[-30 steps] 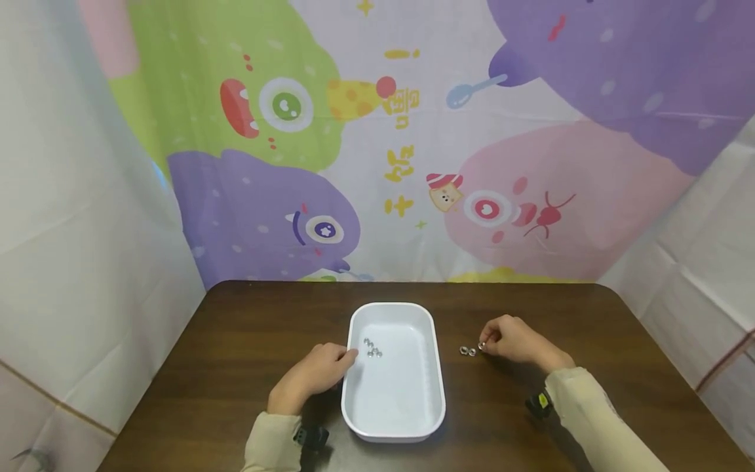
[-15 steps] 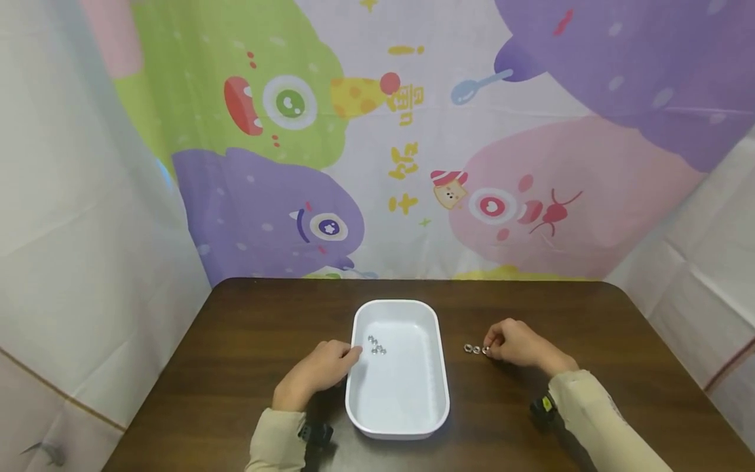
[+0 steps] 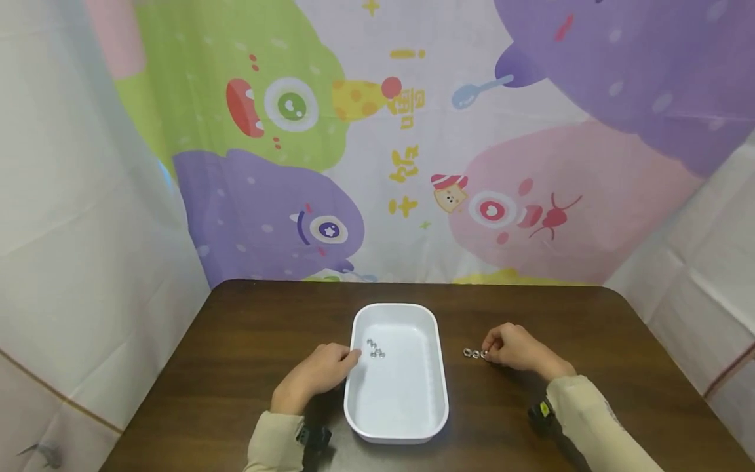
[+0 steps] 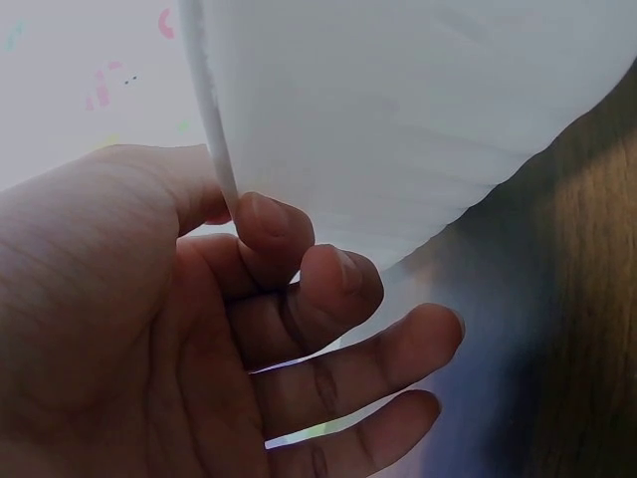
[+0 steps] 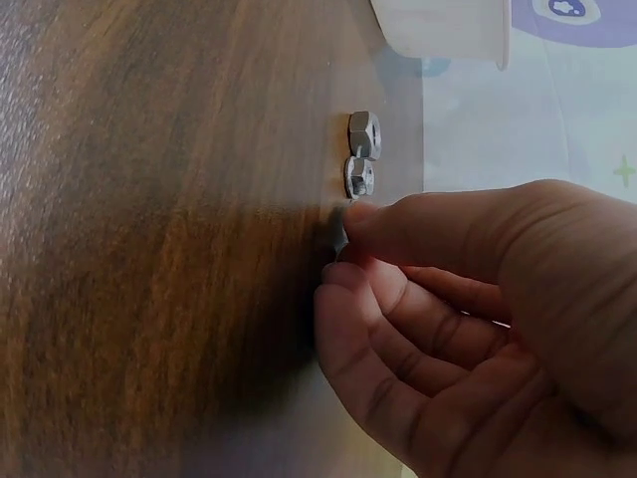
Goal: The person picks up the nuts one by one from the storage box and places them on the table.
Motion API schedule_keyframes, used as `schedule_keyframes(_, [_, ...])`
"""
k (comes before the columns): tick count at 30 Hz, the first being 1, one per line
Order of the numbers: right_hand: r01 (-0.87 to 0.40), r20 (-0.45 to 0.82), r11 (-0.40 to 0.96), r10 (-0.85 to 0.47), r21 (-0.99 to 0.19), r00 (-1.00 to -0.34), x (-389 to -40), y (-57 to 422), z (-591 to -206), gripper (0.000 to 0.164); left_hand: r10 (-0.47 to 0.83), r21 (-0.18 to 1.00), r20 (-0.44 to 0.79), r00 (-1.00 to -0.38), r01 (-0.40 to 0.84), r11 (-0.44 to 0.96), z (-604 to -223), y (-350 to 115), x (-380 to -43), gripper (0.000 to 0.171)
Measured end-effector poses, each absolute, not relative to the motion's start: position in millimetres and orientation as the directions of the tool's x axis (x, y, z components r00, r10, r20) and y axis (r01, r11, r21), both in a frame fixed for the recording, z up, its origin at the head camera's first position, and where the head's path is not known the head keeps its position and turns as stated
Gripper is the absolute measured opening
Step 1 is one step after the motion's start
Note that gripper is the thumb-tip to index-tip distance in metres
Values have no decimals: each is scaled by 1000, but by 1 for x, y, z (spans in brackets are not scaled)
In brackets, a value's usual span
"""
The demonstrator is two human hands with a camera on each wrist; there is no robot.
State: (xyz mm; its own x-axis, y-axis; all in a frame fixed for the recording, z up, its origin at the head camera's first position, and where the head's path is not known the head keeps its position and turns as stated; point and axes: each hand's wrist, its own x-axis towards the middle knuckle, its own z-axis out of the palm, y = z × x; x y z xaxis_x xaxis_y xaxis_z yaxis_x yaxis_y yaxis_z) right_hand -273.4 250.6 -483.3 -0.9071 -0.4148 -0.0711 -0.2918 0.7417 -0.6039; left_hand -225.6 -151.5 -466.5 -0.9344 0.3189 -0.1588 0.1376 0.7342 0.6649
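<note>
A white rectangular tray point(image 3: 396, 400) stands on the table, with several small metal nuts point(image 3: 374, 354) lying in its left part. My left hand point(image 3: 321, 368) grips the tray's left rim; in the left wrist view the fingertips point(image 4: 274, 221) curl against the outer wall. To the right of the tray, my right hand point(image 3: 516, 347) pinches a metal nut point(image 3: 484, 354) low at the tabletop, mostly covered by thumb and forefinger. Two more hex nuts, one nearest the tray point(image 3: 467, 353) and one in the middle point(image 3: 475, 354), line up beside it on the wood.
The dark brown wooden table point(image 3: 265, 314) has rounded far corners. Behind it hangs a cloth printed with cartoon monsters point(image 3: 407, 249); pale cloth point(image 3: 88, 229) encloses the left side and the right. A dark device point(image 3: 314, 438) sits at each wrist.
The nut in my right hand has come down slightly into line with the other two nuts. My left hand keeps its hold on the tray rim. The head view has shifted a little.
</note>
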Motion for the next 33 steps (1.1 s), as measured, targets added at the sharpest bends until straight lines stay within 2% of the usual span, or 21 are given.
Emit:
schedule_keyframes(20, [-287, -76, 740, -414, -608, -907, -275, 259, -488, 7, 354, 672, -130, -926, 180, 718, -470, -147, -230, 43])
schedule_keyframes(33, [-278, -47, 707, -402, -651, -914, -270, 258, -493, 9, 329, 657, -171, -929, 142, 740, -471, -151, -228, 43])
